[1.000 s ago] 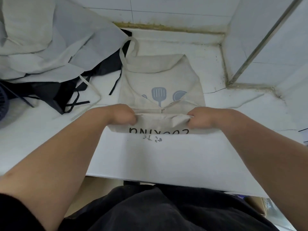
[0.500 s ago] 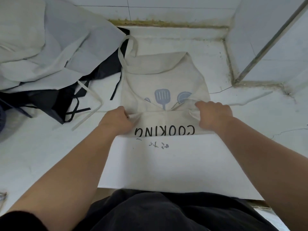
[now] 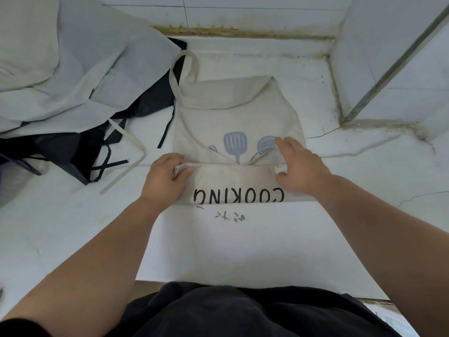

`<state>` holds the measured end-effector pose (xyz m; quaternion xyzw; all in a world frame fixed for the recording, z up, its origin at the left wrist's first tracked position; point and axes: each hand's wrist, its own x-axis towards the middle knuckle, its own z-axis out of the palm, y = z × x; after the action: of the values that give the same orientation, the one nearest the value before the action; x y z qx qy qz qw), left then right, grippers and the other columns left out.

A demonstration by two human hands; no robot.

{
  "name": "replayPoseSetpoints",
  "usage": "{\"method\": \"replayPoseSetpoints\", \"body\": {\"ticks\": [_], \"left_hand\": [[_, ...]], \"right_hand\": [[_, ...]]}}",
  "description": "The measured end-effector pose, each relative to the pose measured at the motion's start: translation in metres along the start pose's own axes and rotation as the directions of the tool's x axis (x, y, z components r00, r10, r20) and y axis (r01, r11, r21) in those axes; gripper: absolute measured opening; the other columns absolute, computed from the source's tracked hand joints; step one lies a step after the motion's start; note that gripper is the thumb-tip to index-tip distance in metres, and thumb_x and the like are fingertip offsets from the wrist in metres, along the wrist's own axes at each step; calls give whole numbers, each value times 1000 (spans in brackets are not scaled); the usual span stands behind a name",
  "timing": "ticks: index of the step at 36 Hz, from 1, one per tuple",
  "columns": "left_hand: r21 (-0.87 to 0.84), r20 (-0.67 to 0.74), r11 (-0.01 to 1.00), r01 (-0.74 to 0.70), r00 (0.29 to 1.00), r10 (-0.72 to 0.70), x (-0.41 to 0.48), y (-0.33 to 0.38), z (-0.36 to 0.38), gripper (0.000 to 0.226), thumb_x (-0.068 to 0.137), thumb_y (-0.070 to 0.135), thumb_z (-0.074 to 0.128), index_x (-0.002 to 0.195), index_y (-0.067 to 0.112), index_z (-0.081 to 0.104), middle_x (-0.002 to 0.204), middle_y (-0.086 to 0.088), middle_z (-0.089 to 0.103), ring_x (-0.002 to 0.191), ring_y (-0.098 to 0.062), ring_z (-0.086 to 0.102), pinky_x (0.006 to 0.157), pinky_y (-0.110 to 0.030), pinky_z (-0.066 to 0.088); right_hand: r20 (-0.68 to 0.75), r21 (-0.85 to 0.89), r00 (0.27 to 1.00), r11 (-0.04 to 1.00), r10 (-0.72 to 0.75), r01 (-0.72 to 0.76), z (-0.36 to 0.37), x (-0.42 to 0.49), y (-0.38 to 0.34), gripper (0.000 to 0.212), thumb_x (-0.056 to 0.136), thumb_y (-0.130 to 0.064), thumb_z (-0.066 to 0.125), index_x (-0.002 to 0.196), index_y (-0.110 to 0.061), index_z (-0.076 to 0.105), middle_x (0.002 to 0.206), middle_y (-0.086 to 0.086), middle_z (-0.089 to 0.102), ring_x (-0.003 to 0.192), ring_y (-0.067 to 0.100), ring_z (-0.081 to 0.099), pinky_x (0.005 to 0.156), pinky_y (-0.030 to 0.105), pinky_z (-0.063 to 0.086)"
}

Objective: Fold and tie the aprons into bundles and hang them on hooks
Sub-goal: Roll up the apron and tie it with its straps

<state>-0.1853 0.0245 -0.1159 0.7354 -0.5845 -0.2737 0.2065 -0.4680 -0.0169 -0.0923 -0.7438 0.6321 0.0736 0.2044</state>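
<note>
You flipped the fold another turn up the cream apron (image 3: 237,113), which lay flat on the tabletop (image 3: 60,215), and the COOKING print (image 3: 239,195) came fully into view. Left hand (image 3: 166,177) grip pinched the fold's end. Right hand (image 3: 300,166) grip loosened, fingers spread on the cloth. Tying was still pending.

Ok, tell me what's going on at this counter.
A person is folding a beige apron printed COOKING on a white counter. The left hand pinches the left end of the near fold; the right hand lies flat on its right end. The apron is not yet tied or hung. A pile of grey and black aprons lies at the left.
</note>
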Motion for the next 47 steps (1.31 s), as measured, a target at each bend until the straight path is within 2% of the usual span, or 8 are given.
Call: {"method": "replayPoseSetpoints", "body": {"ticks": [3,9,16,20,25,34,42,47], "left_hand": [[-35,71,995,96,993,-93,2,4,-2,20,96,30,52,105,14,60,90,-3,62,86,-19,53,66,-19,40],[-71,54,989,127,991,-124,3,1,1,22,98,34,49,98,15,59,86,-9,64,86,-24,56,71,-31,40],[-91,36,985,147,989,-145,4,0,3,22,98,33,49,94,14,59,82,-6,63,83,-23,55,65,-25,40],[16,12,984,175,985,-175,8,2,4,24,97,35,48,92,13,57,75,-3,58,80,-24,52,65,-31,34],[238,-75,946,218,976,-206,9,14,9,28,95,27,49,112,7,55,100,-16,59,101,-34,51,72,-35,40],[471,387,738,-483,865,319,2,89,46,45,94,43,47,137,35,43,145,10,38,140,-20,19,114,-50,6],[231,445,851,-471,829,338,12,92,71,46,93,27,56,138,32,46,127,0,49,122,-21,43,102,-38,35],[164,357,858,-486,840,408,12,83,75,34,89,35,62,123,29,59,116,8,53,114,-15,52,95,-35,38]], "right_hand": [[42,-43,999,999,15,-13,1,7,4,64,91,-29,48,149,-27,21,146,4,36,126,30,44,100,38,36],[-18,-4,1000,1000,-22,22,8,7,14,29,96,-37,43,113,-27,64,110,3,56,105,26,55,87,34,40],[106,221,994,974,27,-50,-8,5,30,59,75,-47,75,126,-26,53,106,-5,55,105,17,53,87,28,41],[114,173,993,985,-25,5,-11,9,33,22,81,-39,71,86,-20,59,82,-8,53,86,13,49,65,22,34],[134,185,991,982,12,-37,-8,6,31,35,89,-49,56,70,-19,58,74,-4,54,80,17,50,63,24,36],[221,632,961,726,166,-271,-15,1,35,17,88,-28,53,84,-12,59,92,8,56,84,21,50,74,33,35],[281,782,924,496,259,-377,-11,-7,47,18,91,-23,48,84,-14,62,89,7,60,74,19,52,67,28,38],[220,684,961,677,166,-273,-8,-18,59,23,85,-39,66,88,-17,60,88,-5,57,82,12,54,78,25,41]]}}
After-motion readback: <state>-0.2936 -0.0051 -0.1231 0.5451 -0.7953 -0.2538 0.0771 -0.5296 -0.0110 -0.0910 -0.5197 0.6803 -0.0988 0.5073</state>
